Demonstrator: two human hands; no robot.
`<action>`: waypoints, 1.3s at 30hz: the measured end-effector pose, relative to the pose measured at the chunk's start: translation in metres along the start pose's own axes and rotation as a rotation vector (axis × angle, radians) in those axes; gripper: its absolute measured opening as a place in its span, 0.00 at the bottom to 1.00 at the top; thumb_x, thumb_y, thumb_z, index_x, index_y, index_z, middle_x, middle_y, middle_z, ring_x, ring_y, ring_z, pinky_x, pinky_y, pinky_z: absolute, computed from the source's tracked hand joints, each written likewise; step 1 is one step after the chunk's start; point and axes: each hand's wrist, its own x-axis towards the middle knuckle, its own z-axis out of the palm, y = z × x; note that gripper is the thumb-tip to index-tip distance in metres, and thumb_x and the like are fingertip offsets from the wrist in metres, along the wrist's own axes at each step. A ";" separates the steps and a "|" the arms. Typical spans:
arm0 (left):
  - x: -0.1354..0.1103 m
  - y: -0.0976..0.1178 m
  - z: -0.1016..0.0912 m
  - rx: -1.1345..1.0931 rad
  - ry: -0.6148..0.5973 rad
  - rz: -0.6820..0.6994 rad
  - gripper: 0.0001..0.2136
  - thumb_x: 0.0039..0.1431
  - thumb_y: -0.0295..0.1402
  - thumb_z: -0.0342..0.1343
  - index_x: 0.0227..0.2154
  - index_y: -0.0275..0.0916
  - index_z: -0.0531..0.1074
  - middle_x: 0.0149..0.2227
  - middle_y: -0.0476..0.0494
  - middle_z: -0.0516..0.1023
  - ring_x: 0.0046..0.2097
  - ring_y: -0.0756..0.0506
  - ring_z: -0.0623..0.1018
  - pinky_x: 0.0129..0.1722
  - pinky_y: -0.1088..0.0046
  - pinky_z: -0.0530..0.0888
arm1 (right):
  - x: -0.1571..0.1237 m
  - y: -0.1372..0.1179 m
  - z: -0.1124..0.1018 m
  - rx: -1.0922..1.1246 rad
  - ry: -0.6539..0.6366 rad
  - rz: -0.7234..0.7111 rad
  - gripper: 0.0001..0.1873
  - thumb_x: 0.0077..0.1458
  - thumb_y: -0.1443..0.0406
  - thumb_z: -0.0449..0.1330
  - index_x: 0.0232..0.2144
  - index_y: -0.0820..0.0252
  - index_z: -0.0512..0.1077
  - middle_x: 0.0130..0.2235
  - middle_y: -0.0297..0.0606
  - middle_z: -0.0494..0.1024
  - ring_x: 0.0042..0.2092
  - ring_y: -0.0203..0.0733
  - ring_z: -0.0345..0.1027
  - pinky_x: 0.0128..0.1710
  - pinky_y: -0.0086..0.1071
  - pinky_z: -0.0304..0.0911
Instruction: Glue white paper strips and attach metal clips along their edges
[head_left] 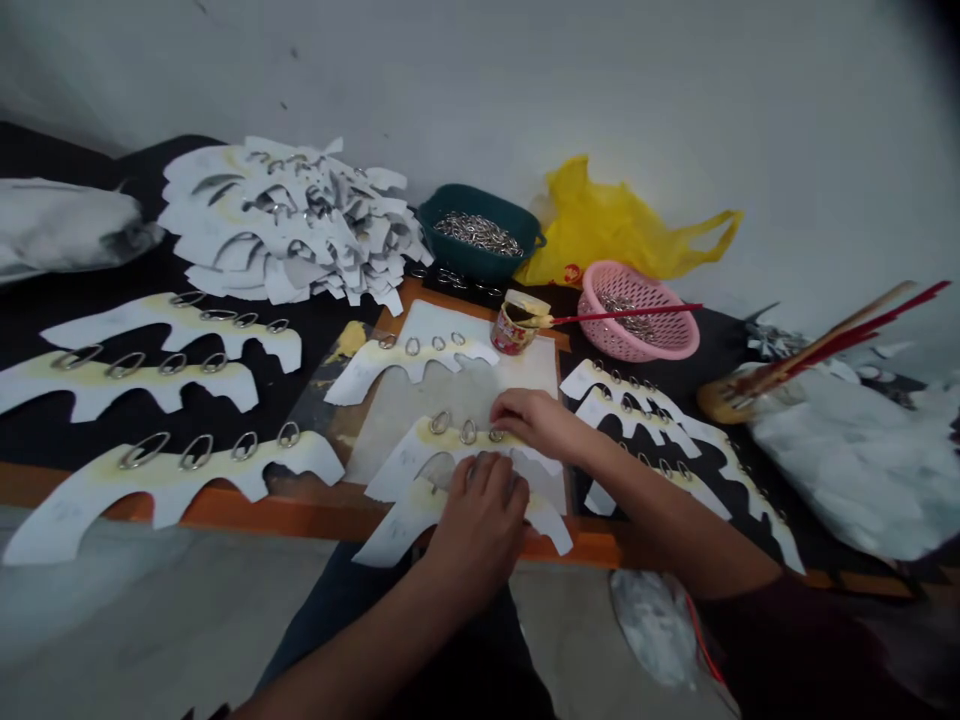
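Note:
My left hand (pixel 480 515) rests knuckles-up on a white cut-out piece (pixel 397 520) at the board's front edge, fingers curled down onto it. Just beyond, my right hand (pixel 534 418) pinches at a small metal ring (pixel 496 435) on a second white piece (pixel 409 455) that carries two more rings (pixel 440 421) along its glue-yellowed edge. A third such piece with rings (pixel 397 360) lies further back. What sits under my left fingers is hidden.
A small glue jar (pixel 516 322) with a red-handled brush (pixel 630 313), a pink basket (pixel 637 325) and a green tub of rings (pixel 480 235) stand behind. Finished pieces lie left (pixel 187 465) and right (pixel 660 430); a heap (pixel 292 220) sits at back. More brushes (pixel 825 345) lie right.

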 end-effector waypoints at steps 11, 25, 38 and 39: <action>0.002 0.001 -0.008 0.012 -0.042 -0.027 0.17 0.53 0.39 0.58 0.44 0.36 0.66 0.46 0.36 0.69 0.52 0.38 0.67 0.55 0.52 0.59 | 0.008 0.012 0.008 -0.037 -0.027 -0.047 0.05 0.52 0.74 0.57 0.27 0.64 0.71 0.31 0.37 0.71 0.35 0.36 0.65 0.38 0.27 0.59; 0.014 0.001 -0.010 -0.005 -0.025 -0.062 0.29 0.51 0.53 0.54 0.50 0.37 0.63 0.48 0.36 0.67 0.53 0.37 0.66 0.56 0.49 0.54 | 0.006 0.016 0.012 -0.045 0.017 -0.069 0.06 0.53 0.73 0.56 0.27 0.62 0.71 0.31 0.36 0.71 0.35 0.36 0.65 0.38 0.28 0.60; 0.011 0.000 -0.020 -0.028 -0.009 -0.048 0.33 0.49 0.60 0.50 0.47 0.36 0.65 0.52 0.32 0.67 0.55 0.36 0.65 0.58 0.48 0.55 | -0.001 0.015 0.023 -0.253 0.093 -0.178 0.12 0.58 0.69 0.51 0.26 0.61 0.72 0.28 0.40 0.72 0.34 0.40 0.66 0.35 0.31 0.63; 0.007 0.001 -0.020 -0.018 0.012 -0.034 0.32 0.50 0.58 0.50 0.47 0.36 0.65 0.52 0.32 0.67 0.56 0.36 0.64 0.58 0.48 0.55 | -0.004 0.015 0.024 -0.272 0.098 -0.192 0.12 0.58 0.69 0.50 0.27 0.61 0.72 0.29 0.41 0.72 0.34 0.40 0.66 0.36 0.32 0.63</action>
